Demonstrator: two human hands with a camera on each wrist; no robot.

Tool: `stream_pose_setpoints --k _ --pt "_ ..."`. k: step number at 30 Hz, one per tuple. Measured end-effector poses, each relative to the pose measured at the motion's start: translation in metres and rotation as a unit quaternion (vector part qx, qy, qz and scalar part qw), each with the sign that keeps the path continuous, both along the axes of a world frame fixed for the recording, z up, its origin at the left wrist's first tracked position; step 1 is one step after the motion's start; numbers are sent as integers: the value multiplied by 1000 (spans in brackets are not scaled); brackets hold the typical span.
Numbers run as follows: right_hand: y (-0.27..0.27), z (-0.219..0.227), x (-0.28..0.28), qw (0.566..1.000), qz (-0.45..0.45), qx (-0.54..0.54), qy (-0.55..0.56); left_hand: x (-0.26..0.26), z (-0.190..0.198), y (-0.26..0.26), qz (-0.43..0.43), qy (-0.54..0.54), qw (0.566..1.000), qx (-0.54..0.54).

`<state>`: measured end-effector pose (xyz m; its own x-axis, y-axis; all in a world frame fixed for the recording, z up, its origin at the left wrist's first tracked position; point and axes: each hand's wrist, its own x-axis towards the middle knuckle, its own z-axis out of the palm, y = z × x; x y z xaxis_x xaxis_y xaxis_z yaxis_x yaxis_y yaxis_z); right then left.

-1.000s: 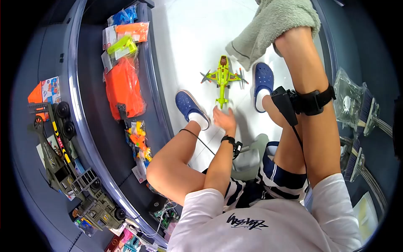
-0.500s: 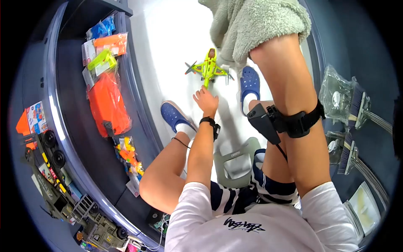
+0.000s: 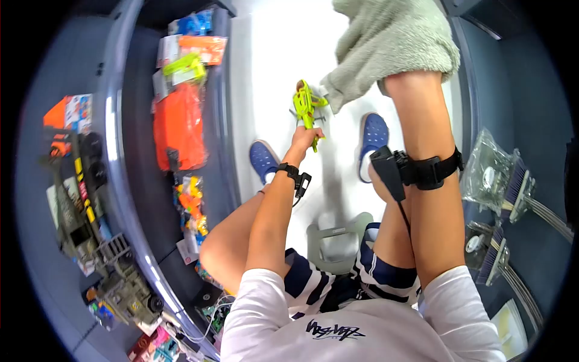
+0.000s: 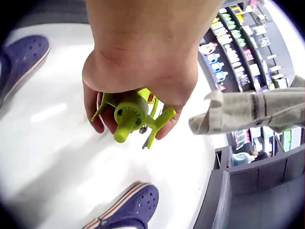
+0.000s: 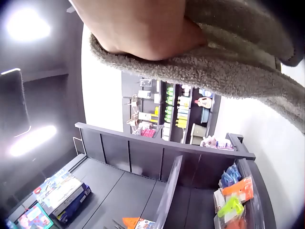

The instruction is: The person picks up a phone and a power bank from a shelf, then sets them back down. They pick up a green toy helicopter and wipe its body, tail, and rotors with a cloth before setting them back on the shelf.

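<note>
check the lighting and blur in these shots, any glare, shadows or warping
Head view: fisheye warping curves the shelf rail, corners go black, and the toy truck looks soft; left wrist view: glare streak and shadow on the white floor, the green toy fairly clear; right wrist view: the upper-left light is blown out to white.

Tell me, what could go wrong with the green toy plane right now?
The left grip holds the green toy plane back near its tail, so the nose end might tip down or twist loose. The fuzzy towel hangs close by, and its loose corner might catch on a wing. If the plane slips, it could land on the white floor or a blue shoe.
</note>
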<state>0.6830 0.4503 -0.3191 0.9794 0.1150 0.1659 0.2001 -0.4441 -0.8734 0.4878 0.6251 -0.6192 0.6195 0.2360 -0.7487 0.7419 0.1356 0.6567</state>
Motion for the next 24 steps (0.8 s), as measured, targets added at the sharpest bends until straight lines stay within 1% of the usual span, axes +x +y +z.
stream_pose_setpoints --k 1,3,4,5,6,7,8,9,10,11,12,13,15,16,17,18,19,20,21,22,23,24 --pt "-2 -3 1 999 7 30 16 3 26 15 -27 -24 996 75" --pt "-3 -6 1 995 25 80 48 12 86 41 -33 -70 981 175" --pt "1 6 0 999 -18 5 32 15 112 53 -6 -111 973 200" --pt "4 19 0 995 -65 -69 15 22 129 69 20 -151 969 196" --pt "5 22 2 996 -63 -55 6 24 162 73 48 -180 963 193" --pt "8 20 8 986 -23 -162 22 30 208 75 74 -215 955 191" --pt "13 18 17 963 13 -268 36 33 247 74 73 -231 948 205" --pt "20 25 22 925 49 -373 51 30 283 69 85 -274 941 179" --pt "26 41 14 930 47 -363 39 22 312 63 96 -313 933 151" --pt "28 60 -5 878 96 -465 -67 13 334 60 95 -323 928 160" --pt "30 75 -23 801 137 -558 -170 4 352 56 101 -349 921 139" --pt "32 86 -34 804 129 -554 -177 -4 362 53 104 -374 915 114" --pt "31 96 -50 808 162 -495 -276 -7 365 49 97 -389 910 102" --pt "39 77 -40 775 162 -575 -206 -8 362 47 92 -400 911 28" --pt "39 52 -41 770 168 -581 -204 -13 358 43 91 -406 908 -48" --pt "40 52 -49 884 172 -387 -197 -11 355 43 77 -416 905 -36" --pt "41 54 -51 954 163 -172 -181 -8 352 43 83 -417 904 -39" --pt "34 55 -57 977 198 -22 -77 -4 351 44 65 -377 924 -14" --pt "31 44 -55 977 196 -25 -75 -1 350 46 44 -334 941 12" --pt "28 28 -54 934 194 285 93 1 346 47 28 -326 943 59" --pt "24 13 -51 774 166 559 247 1 342 49 27 -324 944 56" --pt "19 24 -55 735 168 608 249 0 343 50 17 -316 942 113"
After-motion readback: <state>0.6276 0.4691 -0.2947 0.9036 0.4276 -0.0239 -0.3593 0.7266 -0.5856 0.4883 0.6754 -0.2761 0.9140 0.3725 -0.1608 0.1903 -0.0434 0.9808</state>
